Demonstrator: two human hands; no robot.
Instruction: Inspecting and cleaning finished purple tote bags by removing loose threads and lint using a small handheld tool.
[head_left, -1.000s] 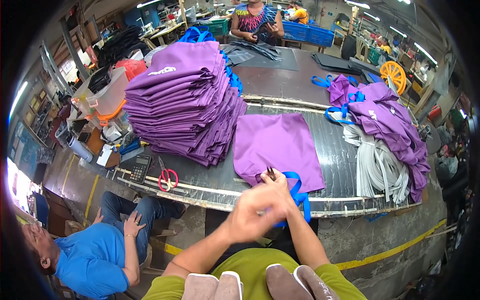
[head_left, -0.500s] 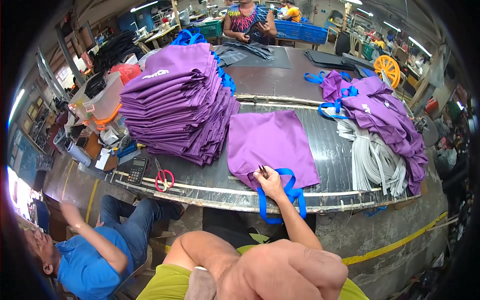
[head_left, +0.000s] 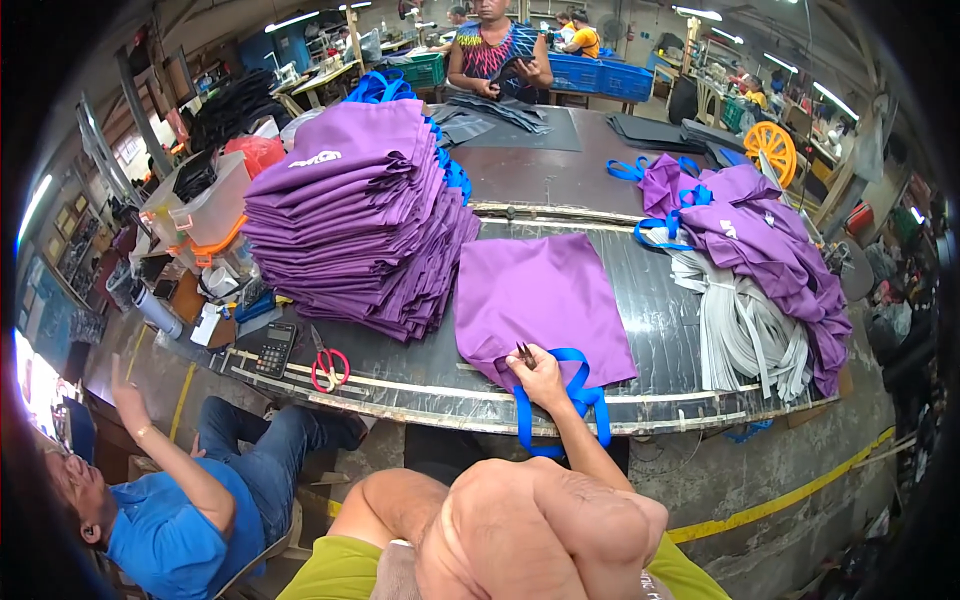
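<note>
A purple fabric bag (head_left: pixel 545 295) with blue handles (head_left: pixel 603 415) lies flat on the dark table in front of me, its handle end at the near edge. My right hand (head_left: pixel 541 378) rests on this end, closed around small dark pointed thread snips (head_left: pixel 525 354) whose tips stick out above the fingers. Large and close to the camera, my left hand (head_left: pixel 545 530) is raised at the bottom of the view, bent and closed. Whatever it may hold is hidden. Left of the bag rises a tall stack of purple bags (head_left: pixel 350 220).
Red-handled scissors (head_left: pixel 330 370) and a calculator (head_left: pixel 273 348) lie near the front edge. At right are grey strips (head_left: pixel 745 320) and heaped purple bags (head_left: pixel 770 235). A person in blue (head_left: pixel 180 520) sits at left; another person (head_left: pixel 497 60) stands across the table.
The view has shifted slightly. My left hand has moved a little left and up near the camera. My right hand stays on the bag. The seated person's hand has risen.
</note>
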